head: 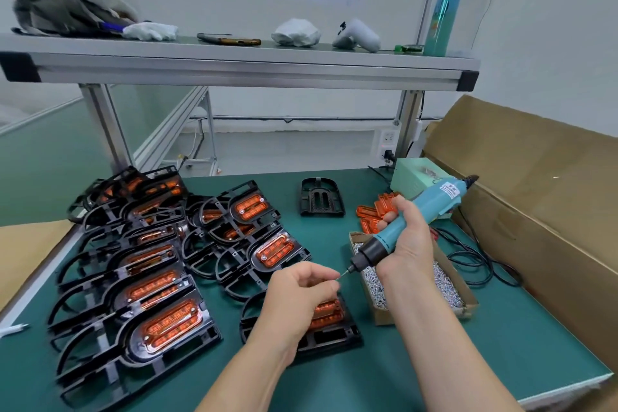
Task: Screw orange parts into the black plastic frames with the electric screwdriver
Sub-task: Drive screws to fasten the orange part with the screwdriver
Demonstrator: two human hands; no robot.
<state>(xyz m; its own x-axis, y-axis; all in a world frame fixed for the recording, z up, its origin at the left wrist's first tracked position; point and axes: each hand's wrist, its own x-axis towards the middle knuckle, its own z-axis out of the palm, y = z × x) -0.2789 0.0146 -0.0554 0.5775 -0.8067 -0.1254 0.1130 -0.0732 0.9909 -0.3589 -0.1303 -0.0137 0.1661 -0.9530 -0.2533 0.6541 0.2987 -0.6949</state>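
A head-worn view looks down on a green bench mat (pixel 434 361). The left half of the frame holds a heap of black plastic frames with orange ribbed parts already seated (pixel 150 264). Several show silver screw heads, so these look finished.

At top centre lies 1 empty black frame (pixel 321 199), with a small stack of loose orange parts (pixel 371 214) to its right. The job seems well advanced but not over.

At lower centre, 1 black frame holding an orange part (pixel 334 338) sits under the left hand (pixel 301 288), whose fingertips pinch what appears to be a small screw at the bit. The right hand (pixel 406 237) grips the teal electric screwdriver (pixel 431 202), tilted tip down-left just above that frame. A cardboard tray of silver screws (pixel 444 288) lies behind the right wrist.
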